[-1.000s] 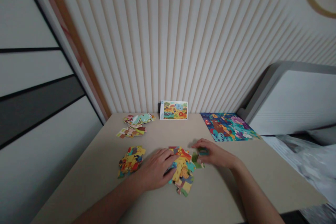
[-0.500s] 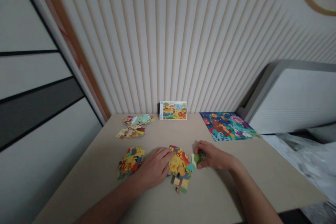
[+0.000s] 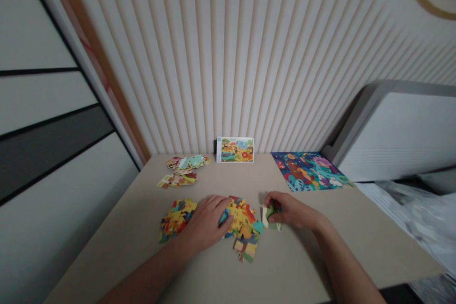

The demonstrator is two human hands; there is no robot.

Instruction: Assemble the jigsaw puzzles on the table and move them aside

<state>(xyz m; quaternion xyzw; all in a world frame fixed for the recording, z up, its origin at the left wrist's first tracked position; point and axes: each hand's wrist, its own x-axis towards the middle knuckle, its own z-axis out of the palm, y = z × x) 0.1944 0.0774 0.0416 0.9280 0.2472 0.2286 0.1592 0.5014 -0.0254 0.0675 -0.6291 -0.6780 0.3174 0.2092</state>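
Observation:
Puzzle pieces lie in two piles near the middle of the table. My left hand is between the left pile and the middle pile; its fingers curl at the middle pile's left edge, around a blue piece. Just right of the middle pile, my right hand pinches a green and cream piece at the tabletop. Loose pieces stick out from the near side of the middle pile.
A puzzle box stands against the ribbed wall. Farther left are more pieces in a heap. At the back right lies a colourful assembled picture. A clear plastic bag rests beyond the right table edge.
My left hand has shifted slightly left and up, and a blue piece now shows at its fingers. The green piece under my right hand has moved slightly right and more of it shows.

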